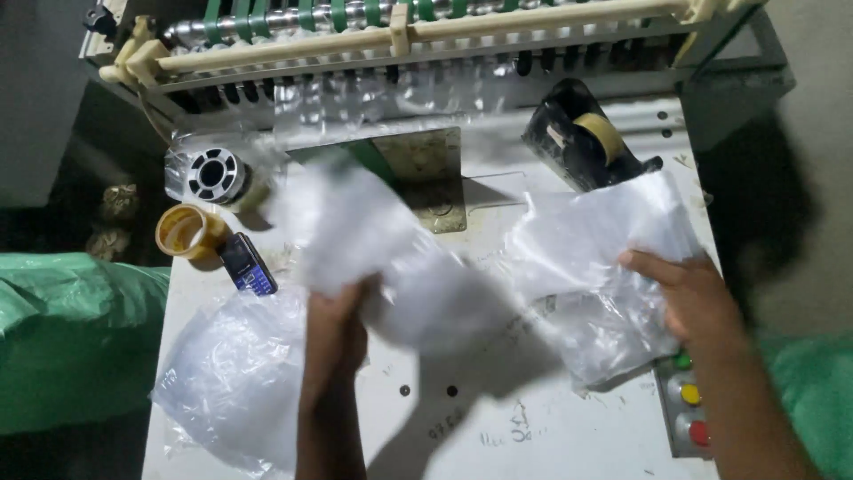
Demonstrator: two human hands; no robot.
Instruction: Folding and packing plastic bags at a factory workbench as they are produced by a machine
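My left hand [336, 331] is raised over the white work table [462, 427] and grips a clear plastic bag [373, 240], which is blurred with motion. My right hand [697, 298] rests with its thumb and palm on a stack of clear plastic bags [595, 267] at the right side of the table. Another pile of clear bags [231, 373] lies at the near left, under my left forearm.
A black tape dispenser [582, 133] stands at the back right. A roll of tape [187, 233], a small phone [247, 264] and a white spool [213, 174] sit at the left. Coloured buttons [689, 409] are at the right edge. A roller machine [400, 36] spans the back. Green sacks [71, 338] flank the table.
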